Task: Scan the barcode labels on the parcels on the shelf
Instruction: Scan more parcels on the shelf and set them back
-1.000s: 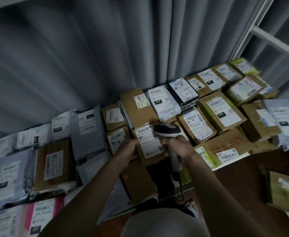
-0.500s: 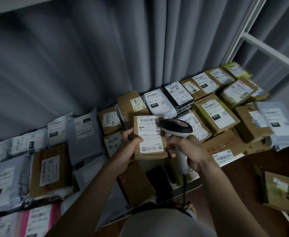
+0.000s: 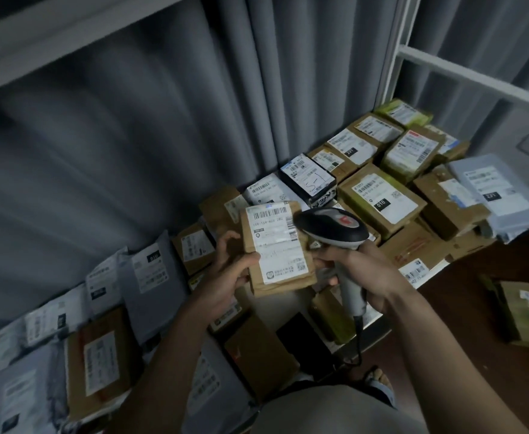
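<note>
We hold a small brown parcel [image 3: 277,249] up above the shelf [image 3: 379,317], our left hand [image 3: 225,274] fingers curled round its left edge. Our right hand [image 3: 366,274] grips the barcode scanner [image 3: 332,228], just beside its white label [image 3: 275,236].

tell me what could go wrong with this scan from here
1. The barcode scanner in the right hand sits very close to the held brown parcel and covers the label's right edge, so the read may fail.
2. The left hand has its thumb on the white label; sliding up, it could cover the barcode.
3. The scanner cable hangs beside the shelf edge and might snag.
</note>
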